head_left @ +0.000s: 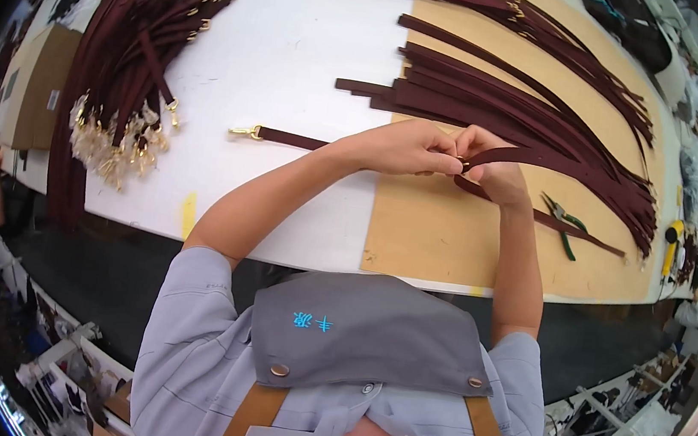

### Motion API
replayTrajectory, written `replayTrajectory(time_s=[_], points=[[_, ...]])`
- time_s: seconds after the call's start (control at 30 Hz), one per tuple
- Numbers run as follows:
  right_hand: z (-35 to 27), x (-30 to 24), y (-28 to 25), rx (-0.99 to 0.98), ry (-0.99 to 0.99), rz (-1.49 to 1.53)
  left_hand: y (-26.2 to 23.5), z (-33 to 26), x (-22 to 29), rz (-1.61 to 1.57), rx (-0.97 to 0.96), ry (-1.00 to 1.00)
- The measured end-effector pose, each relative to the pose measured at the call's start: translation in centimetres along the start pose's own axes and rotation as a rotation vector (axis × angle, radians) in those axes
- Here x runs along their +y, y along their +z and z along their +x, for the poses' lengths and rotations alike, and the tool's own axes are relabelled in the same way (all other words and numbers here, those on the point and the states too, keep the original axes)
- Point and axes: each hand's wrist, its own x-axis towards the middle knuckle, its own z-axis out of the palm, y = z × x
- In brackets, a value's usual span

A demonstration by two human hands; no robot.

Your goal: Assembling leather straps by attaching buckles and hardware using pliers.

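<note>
My left hand and my right hand meet over the tan board, both with fingers pinched on a dark maroon strap. A small gold metal fitting shows between the fingertips; its exact shape is hidden. Out to the left, beyond my left forearm, the strap ends in a gold snap hook on the white tabletop. From my right hand one maroon length bends away to the right, and a thinner maroon tail runs below it. Pliers with green handles lie just right of my right wrist.
Rows of loose maroon straps lie beyond my hands on the tan board. More straps with gold fittings are at the far edge. At left sits a heap of straps with wrapped hooks, beside a cardboard box.
</note>
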Motion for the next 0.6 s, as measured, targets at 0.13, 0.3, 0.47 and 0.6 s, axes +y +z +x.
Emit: replayTrajectory(time_s=[0.13, 0.3, 0.47, 0.6], points=[[0.8, 0.7, 1.3, -0.005, 0.405, -0.025, -0.8, -1.6, -2.5, -0.001, 0.029, -0.024], [-0.4, -0.7, 1.4, 0.070, 0.481, -0.269, -1.1, -2.6, -4.2, -0.245, -0.099, -0.096], [-2.5, -2.2, 3.3, 0.184, 0.147, -0.980, -0.2, -1.3, -3.2, 0.084, -0.129, -0.074], [0.4, -3.7, 8.9, 0.077, -0.176, -1.001, 1.6, -1.1, -5.2, -0.045, 0.022, 0.193]])
